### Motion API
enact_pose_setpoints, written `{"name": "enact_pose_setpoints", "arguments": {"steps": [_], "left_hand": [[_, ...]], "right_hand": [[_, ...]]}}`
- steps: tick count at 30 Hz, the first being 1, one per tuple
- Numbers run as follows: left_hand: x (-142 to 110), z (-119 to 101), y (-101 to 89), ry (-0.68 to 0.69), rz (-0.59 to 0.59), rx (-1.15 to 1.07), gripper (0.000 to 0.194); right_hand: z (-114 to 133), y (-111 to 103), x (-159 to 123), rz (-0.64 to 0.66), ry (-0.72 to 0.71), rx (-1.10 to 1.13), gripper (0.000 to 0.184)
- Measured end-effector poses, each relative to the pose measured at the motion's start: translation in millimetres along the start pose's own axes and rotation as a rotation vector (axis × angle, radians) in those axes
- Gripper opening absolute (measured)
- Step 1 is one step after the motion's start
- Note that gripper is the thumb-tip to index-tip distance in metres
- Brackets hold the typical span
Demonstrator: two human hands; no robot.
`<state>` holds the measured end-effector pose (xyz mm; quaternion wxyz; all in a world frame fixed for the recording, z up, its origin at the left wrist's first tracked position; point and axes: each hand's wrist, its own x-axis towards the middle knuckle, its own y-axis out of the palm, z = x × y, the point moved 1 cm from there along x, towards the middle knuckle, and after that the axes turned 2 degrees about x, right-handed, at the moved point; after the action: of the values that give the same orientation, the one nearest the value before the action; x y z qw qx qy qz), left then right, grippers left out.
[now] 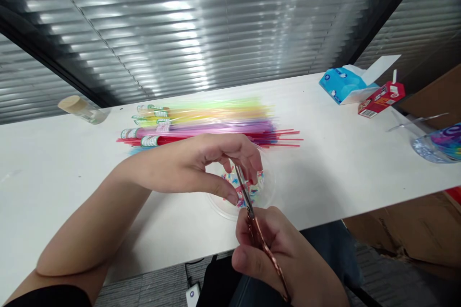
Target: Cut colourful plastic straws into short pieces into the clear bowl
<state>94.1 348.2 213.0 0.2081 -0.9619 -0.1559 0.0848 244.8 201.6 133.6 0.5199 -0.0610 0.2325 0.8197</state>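
My right hand [277, 249] grips scissors [249, 208] with copper-coloured handles. Their blades point up and away, look nearly closed, and reach between the thumb and fingers of my left hand [212, 165]. That left hand is curved over a clear round bowl [216, 208], its thumb apart from the fingers. Inside the bowl lie many small cut pieces [255, 194] in red, blue, white and other colours. A short red strip [243, 186] shows behind the blades; whether it lies in the bowl or touches my left fingers is unclear.
Bundles of long, thin coloured straws [216, 122] lie behind my hands. A lidded jar [82, 109] lies at the far left. Toward the right are a blue packet [342, 86], a red box [382, 100] and a clear colourful container [439, 144]. Blinds [216, 24] hang behind the white table [324, 177].
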Motion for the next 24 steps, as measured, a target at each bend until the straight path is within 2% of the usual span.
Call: {"name": "enact_pose_setpoints", "arguments": {"steps": [14,20,24], "left_hand": [[4,8,-0.4,0.022,0.013,-0.127,0.027],[7,15,0.1,-0.022,-0.007,-0.201,0.027],[8,20,-0.7,-0.049,0.004,-0.197,0.027]], "right_hand": [[-4,-4,10,0.009,-0.024,0.054,0.041],[-2,-4,11,-0.066,0.030,-0.018,0.046],[7,-5,11,-0.044,0.047,-0.038,0.050]]}}
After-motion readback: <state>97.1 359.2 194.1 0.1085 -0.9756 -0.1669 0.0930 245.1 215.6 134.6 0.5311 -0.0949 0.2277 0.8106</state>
